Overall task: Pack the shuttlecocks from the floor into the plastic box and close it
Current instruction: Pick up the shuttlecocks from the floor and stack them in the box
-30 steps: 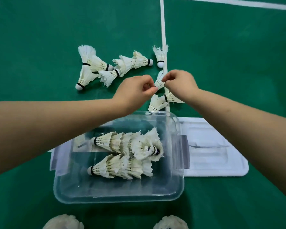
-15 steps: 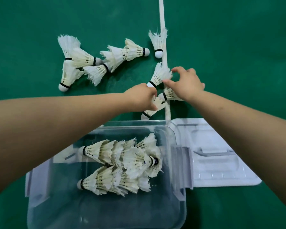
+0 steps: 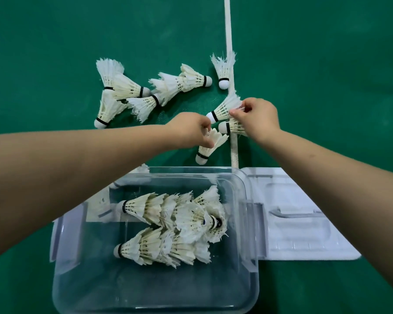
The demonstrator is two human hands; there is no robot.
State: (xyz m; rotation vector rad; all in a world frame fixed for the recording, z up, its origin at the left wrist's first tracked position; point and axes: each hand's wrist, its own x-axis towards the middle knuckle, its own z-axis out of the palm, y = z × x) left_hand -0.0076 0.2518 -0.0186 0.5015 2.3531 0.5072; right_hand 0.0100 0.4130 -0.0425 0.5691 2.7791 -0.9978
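The white feathered shuttlecocks (image 3: 168,87) are, I judge, very light and brittle at the skirt, so best pinched gently or taken by the cork. Loose ones lie at upper centre, and nested rows sit in the clear plastic box (image 3: 250,200) below. The left hand (image 3: 188,130) pinches one by its feathers, and the right hand (image 3: 256,118) pinches another.

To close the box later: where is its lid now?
In the head view, the lid lies flat on the green floor at the right side of the plastic box, partly hidden by the right forearm.
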